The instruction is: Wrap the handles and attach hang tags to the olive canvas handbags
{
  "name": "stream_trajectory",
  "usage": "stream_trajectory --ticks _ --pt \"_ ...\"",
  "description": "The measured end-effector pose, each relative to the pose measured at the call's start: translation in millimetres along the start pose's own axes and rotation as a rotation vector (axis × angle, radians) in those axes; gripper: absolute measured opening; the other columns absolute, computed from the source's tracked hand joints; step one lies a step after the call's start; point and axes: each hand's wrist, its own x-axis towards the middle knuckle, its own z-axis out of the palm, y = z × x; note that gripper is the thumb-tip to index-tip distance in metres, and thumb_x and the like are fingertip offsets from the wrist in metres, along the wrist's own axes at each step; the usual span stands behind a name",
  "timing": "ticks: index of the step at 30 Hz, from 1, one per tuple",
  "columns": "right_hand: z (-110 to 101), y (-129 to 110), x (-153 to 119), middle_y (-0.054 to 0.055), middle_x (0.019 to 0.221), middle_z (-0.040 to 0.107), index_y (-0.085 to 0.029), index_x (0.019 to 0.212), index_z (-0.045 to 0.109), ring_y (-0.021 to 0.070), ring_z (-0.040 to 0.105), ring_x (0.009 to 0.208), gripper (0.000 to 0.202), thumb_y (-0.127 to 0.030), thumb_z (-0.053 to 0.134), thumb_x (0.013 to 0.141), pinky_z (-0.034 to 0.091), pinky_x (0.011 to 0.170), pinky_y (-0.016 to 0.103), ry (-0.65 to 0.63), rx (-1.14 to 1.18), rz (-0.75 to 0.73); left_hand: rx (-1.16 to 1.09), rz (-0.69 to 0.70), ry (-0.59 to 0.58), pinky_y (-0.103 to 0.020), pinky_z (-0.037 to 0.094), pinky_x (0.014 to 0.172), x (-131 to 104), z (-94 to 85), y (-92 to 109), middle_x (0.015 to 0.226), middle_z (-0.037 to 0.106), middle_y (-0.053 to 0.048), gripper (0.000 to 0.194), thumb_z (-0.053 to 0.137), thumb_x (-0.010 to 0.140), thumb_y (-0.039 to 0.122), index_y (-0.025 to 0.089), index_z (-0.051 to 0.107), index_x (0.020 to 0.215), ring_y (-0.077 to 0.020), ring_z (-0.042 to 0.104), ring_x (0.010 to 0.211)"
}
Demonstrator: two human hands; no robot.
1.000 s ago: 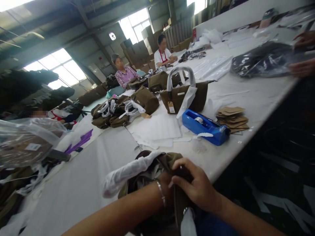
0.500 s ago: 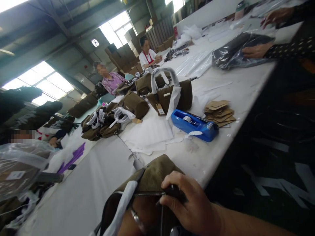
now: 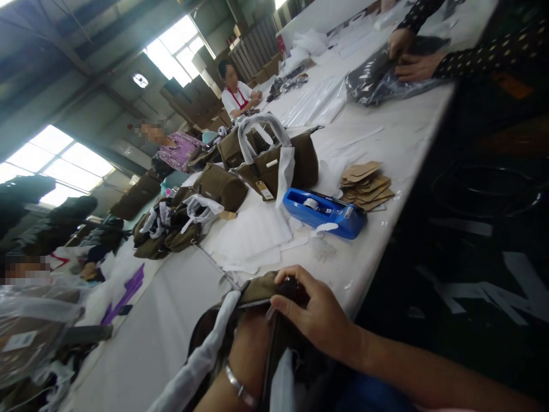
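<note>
An olive-brown handbag [image 3: 259, 290] with a metal zip lies unzipped at the bottom of the view. Its handle [image 3: 201, 357] is wrapped in white padding. My right hand [image 3: 321, 312] is closed on the bag's edge at the zip's end, thumb and fingers around a dark part there. Through the opening goes my left hand [image 3: 253, 335], with a silver bracelet on the wrist; the bag hides its fingers. Ahead on the table are a blue tape dispenser [image 3: 323, 213] and white foam sheets [image 3: 251, 234].
Beyond the dispenser stands a finished-looking handbag [image 3: 274, 166] beside brown paper tags [image 3: 366, 186]. More bags [image 3: 171, 229] pile up left of it. At the upper right, a co-worker's hands [image 3: 414, 63] press a plastic-wrapped dark item [image 3: 373, 80]. The table edge drops off at right.
My left hand has gone deeper into the handbag, up and forward. My right hand has risen slightly with the bag's edge. The view has turned a little; the co-worker's hands have come together.
</note>
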Motion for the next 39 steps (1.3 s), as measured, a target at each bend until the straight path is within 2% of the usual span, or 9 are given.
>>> stream_trajectory --ticks 7,12,15,18,22,25,28,31,39 --pt "-4 17 14 -0.001 0.089 0.066 -0.025 0.106 0.055 0.0176 0.066 0.078 0.045 -0.054 0.078 0.08 0.056 0.069 0.028 0.067 0.377 0.257 -0.271 0.046 -0.141 -0.048 0.036 0.121 -2 4.5 -17 0.151 0.055 -0.013 0.053 0.049 0.095 0.029 0.019 0.052 0.148 -0.0321 0.047 0.143" --pt "3 20 13 0.001 0.095 0.069 -0.027 0.112 0.054 0.0197 0.068 0.08 0.051 -0.053 0.082 0.077 0.057 0.07 0.03 0.083 0.389 0.263 -0.267 0.034 -0.04 -0.04 0.036 0.121 -19 -6.8 -19 0.156 0.05 -0.008 0.051 0.051 0.097 0.033 0.023 0.055 0.147 -0.0284 0.046 0.145" --pt "3 14 12 0.001 0.091 0.069 -0.026 0.109 0.056 0.0198 0.068 0.077 0.052 -0.054 0.083 0.074 0.058 0.068 0.03 0.072 0.364 0.256 -0.155 -0.041 0.019 -0.05 0.029 0.124 -46 -10.8 -12 0.164 0.036 -0.014 0.071 0.064 0.089 0.029 0.021 0.041 0.156 -0.0367 0.036 0.149" --pt "4 8 12 0.0 0.088 0.068 -0.024 0.101 0.06 0.0172 0.065 0.076 0.051 -0.053 0.087 0.07 0.057 0.067 0.027 0.062 0.379 0.248 -0.094 -0.101 0.022 -0.053 0.029 0.123 -61 -8.7 -15 0.162 0.039 -0.018 0.08 0.072 0.082 0.024 0.017 0.042 0.156 -0.043 0.038 0.147" --pt "0 4 13 0.0 0.088 0.067 -0.022 0.097 0.064 0.015 0.063 0.076 0.043 -0.054 0.082 0.076 0.056 0.068 0.025 0.001 0.353 0.229 -0.163 -0.044 0.088 -0.034 0.043 0.114 -58 -26.5 -11 0.147 0.06 -0.009 0.062 0.075 0.083 0.032 0.022 0.061 0.142 -0.0321 0.057 0.133" --pt "-4 3 12 0.0 0.089 0.066 -0.022 0.099 0.066 0.0143 0.062 0.077 0.039 -0.052 0.08 0.08 0.054 0.07 0.024 -0.031 0.26 0.159 -0.169 -0.233 0.277 -0.035 0.053 0.094 -48 -41.5 7 0.115 0.077 -0.008 0.04 0.056 0.097 0.044 0.023 0.071 0.129 -0.0255 0.073 0.1" --pt "-2 -1 11 -0.001 0.086 0.066 -0.023 0.099 0.065 0.0149 0.063 0.077 0.041 -0.052 0.083 0.076 0.054 0.07 0.025 -0.01 0.18 0.098 -0.174 -0.353 0.382 -0.03 0.05 0.071 -32 -40.0 24 0.081 0.076 -0.006 0.047 0.051 0.098 0.057 0.02 0.08 0.099 -0.0196 0.069 0.072" --pt "0 -4 11 0.0 0.084 0.067 -0.022 0.097 0.065 0.0169 0.065 0.077 0.043 -0.054 0.084 0.074 0.054 0.07 0.028 0.002 0.13 0.081 -0.176 -0.314 0.426 -0.027 0.042 0.062 -15 -30.2 34 0.074 0.074 -0.006 0.051 0.061 0.089 0.064 0.017 0.076 0.078 -0.0174 0.064 0.068" --pt "-10 -5 12 0.004 0.09 0.071 -0.02 0.097 0.07 0.0197 0.068 0.081 0.042 -0.057 0.077 0.08 0.058 0.076 0.033 -0.062 -0.001 0.035 -0.11 -0.376 0.381 -0.027 0.037 0.055 -10 -33.8 38 0.073 0.074 -0.005 0.031 0.058 0.089 0.04 0.017 0.078 0.082 -0.0169 0.063 0.065"
